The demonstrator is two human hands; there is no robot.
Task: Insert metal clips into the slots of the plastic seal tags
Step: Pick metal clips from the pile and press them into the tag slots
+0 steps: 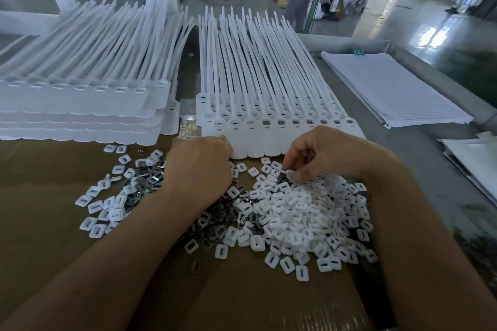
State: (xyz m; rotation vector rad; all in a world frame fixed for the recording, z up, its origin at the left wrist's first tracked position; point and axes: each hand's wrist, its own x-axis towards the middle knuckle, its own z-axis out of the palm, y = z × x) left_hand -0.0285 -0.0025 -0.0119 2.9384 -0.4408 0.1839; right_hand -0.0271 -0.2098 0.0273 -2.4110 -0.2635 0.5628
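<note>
1. So the whole next move comes down to this: the strip of plastic seal tags (282, 140) lies just past the fingers, on the far side of both hands, with its row of slots (281, 122) running left to right and the long tails pointing away from the person.
2. Right hand (322, 153) is curled, fingertips (291, 173) pinched down at the far edge of the pile. It looks like it's picking up a dark metal clip (283, 169), but the frame is too small to say if it's actually gripped.
3. Left hand (199, 169) is knuckles-up with fingers tucked under. It's touching the near edge of the strip at its left end. Can't tell if anything is inside it.
4. Nearness: the left is the one already on the tags, while the right sits a bit nearer the person, over the loose parts. Guess is the right carries forward and slightly left to reach an open slot.
5. Counts: two hands. Roughly ten slots show on the front strip, some looking filled dark, some pale. Two big tag stacks, one left (80, 105), one centre. White plastic squares (295, 209) and dark clips (215, 226) are far too many to count. One sheaf of paper (390, 88) sits at right.
</note>
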